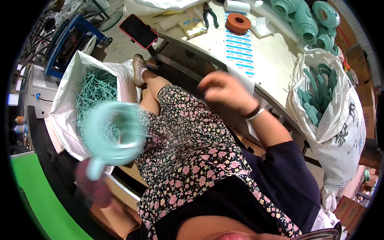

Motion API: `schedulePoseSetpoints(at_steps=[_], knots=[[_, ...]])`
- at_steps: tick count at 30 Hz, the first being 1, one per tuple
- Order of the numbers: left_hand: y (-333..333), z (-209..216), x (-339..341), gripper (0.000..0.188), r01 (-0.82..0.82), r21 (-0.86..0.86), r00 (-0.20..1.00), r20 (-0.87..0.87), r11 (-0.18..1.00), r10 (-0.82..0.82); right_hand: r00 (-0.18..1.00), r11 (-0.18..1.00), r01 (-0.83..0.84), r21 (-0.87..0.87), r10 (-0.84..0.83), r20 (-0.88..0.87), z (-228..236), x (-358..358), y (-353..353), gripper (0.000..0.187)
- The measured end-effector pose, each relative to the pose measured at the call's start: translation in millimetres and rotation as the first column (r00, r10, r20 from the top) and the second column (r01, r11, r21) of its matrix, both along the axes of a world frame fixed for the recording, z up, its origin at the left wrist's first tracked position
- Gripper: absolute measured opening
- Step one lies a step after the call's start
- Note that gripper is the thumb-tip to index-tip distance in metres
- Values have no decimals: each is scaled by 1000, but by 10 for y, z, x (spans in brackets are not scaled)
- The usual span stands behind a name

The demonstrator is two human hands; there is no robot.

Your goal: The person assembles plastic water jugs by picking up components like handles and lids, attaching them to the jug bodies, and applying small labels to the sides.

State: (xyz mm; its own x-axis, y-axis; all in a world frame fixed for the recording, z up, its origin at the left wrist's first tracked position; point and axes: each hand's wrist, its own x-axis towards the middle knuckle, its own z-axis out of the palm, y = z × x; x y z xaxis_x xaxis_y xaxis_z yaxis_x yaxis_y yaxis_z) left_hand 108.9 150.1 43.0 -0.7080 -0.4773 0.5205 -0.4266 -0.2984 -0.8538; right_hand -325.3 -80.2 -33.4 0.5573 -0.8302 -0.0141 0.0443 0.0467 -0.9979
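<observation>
My left hand, in a dark maroon glove, grips a pale teal hollow plastic part by its lower end. The part has a wide round opening and a short stub; motion blurs both it and the glove. It is held up over a white woven sack filled with thin teal plastic sticks. My bare right hand, a bracelet at its wrist, hovers by the table's near edge. Its bent fingers are smeared by motion, and nothing shows in them.
The table bears a sheet of blue-and-white labels, an orange tape roll, pliers and teal bottle-like parts. A phone is mounted at its edge. A sack of curved teal pieces stands right.
</observation>
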Motion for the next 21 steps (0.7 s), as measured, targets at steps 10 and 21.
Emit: schedulePoseSetpoints(at_steps=[10, 21], knots=[[-565, 519, 393, 53, 204, -496, -402, -828, 844, -390, 506, 564, 96, -820, -737, -447, -754, -1448, -442, 23], [-687, 963, -242, 39, 122, 640, 656, -626, 758, 423, 564, 437, 76, -897, -760, -322, -249, -1048, -148, 11]])
